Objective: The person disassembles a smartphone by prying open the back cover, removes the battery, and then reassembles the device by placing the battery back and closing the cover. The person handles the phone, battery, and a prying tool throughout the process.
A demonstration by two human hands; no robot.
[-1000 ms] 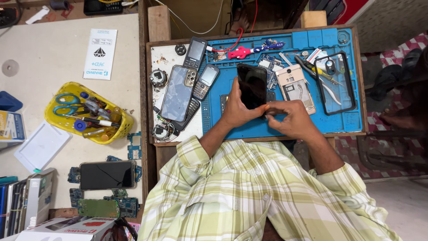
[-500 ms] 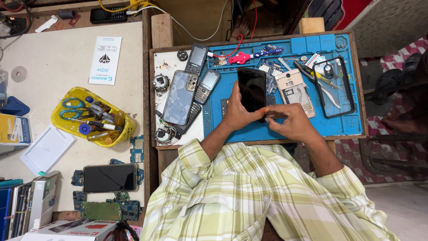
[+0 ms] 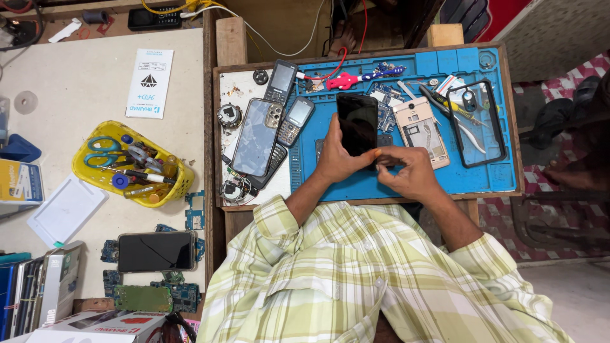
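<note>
Packages first: a flat white rectangular packet [image 3: 148, 83] with a dark triangular emblem and a blue strip along its lower edge lies on the pale surface [image 3: 95, 76] to your left, and a yellow box [image 3: 19, 181] pokes in at the left edge. A white tray lid [image 3: 67, 209] sits below it, and a white carton with red print [image 3: 95, 324] lies at the bottom left beside a bare green circuit board [image 3: 143, 297].

Your yellow basket [image 3: 171, 184] holds teal-handled scissors [image 3: 101, 152], screwdrivers and small round caps, all jumbled together. Just below it, a smartphone with a cracked dark screen [image 3: 155, 251] lies flat.

On the blue repair mat [image 3: 483, 178] your left hand [image 3: 337, 159] holds a black smartphone [image 3: 357, 122], screen up, its lower end in your grip with the fingers closed around it. Your right hand [image 3: 410, 171] is at the phone's lower right corner, fingers pinched together against the edge; you cannot tell whether they hold a tool.

Right of the phone lies a gold-coloured phone back housing [image 3: 422, 130], open side up, and further right a black-rimmed clear case [image 3: 476, 124], with a pair of tweezers [image 3: 445, 105] between them. A red clip with a wire [image 3: 342, 80] rests at the mat's top edge. Left of the mat, on the white patch of the wooden tray [image 3: 217, 159], lie a large smartphone face down [image 3: 256, 136] and two keypad phones [image 3: 279, 81] [image 3: 295, 119].
</note>
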